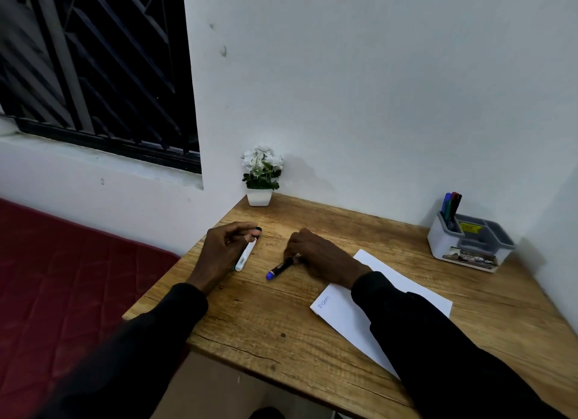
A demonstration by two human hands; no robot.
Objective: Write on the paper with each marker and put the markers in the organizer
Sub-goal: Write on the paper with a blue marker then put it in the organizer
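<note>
My left hand (223,249) is closed around a white-barrelled marker (245,256) near the table's left edge; its dark cap end pokes out past my fingertips. My right hand (316,254) rests on the table with its fingers on a dark marker with a blue end (279,268) that lies flat on the wood. A white sheet of paper (341,318) lies under my right forearm, with a short word in blue ink near its left corner. The grey and white organizer (469,240) stands at the back right, holding several markers (450,207) upright in its left compartment.
A small white pot of white flowers (261,176) stands at the table's back left corner against the wall. The wooden table (266,321) ends at a near front edge. A red quilted bed (62,278) lies to the left, below a barred window.
</note>
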